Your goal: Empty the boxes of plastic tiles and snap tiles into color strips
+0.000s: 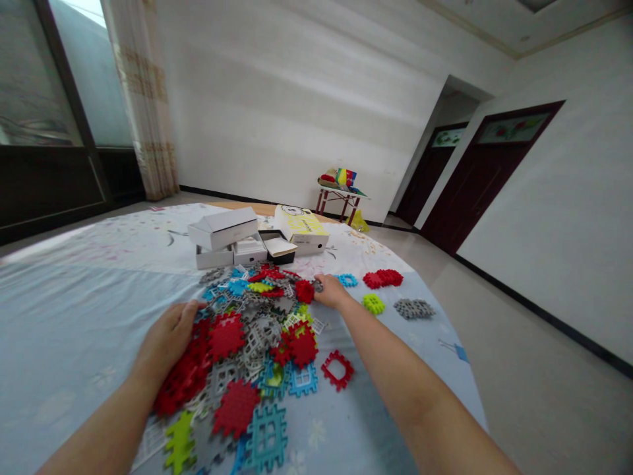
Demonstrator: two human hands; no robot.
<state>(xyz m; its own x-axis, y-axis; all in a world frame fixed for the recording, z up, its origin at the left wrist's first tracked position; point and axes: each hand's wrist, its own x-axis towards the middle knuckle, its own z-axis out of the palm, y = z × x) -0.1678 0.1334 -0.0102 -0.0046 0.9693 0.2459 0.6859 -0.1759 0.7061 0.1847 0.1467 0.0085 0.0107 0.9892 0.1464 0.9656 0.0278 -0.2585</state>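
Note:
A heap of plastic interlocking building pieces (260,333) in red, grey, blue, white and green lies on the cloth-covered table between my hands. My left hand (171,336) rests against the heap's left side, beside red pieces (185,376); its visible fingers reach out toward the heap, loosely extended. At the right edge of the heap, my right hand (330,291) has its fingers pinched on a grey building piece (318,286), largely covered by the fingers. Right by it is a red piece (304,291). A red frame piece (337,369) lies apart from the heap, under my right forearm's left side.
Beyond my right arm lie a row of red pieces (383,278), a row of grey pieces (414,309), a green piece (374,304) and blue pieces (347,280). White boxes (225,227) and a yellow-white box (301,231) stand behind the heap. The table (445,369) curves at right.

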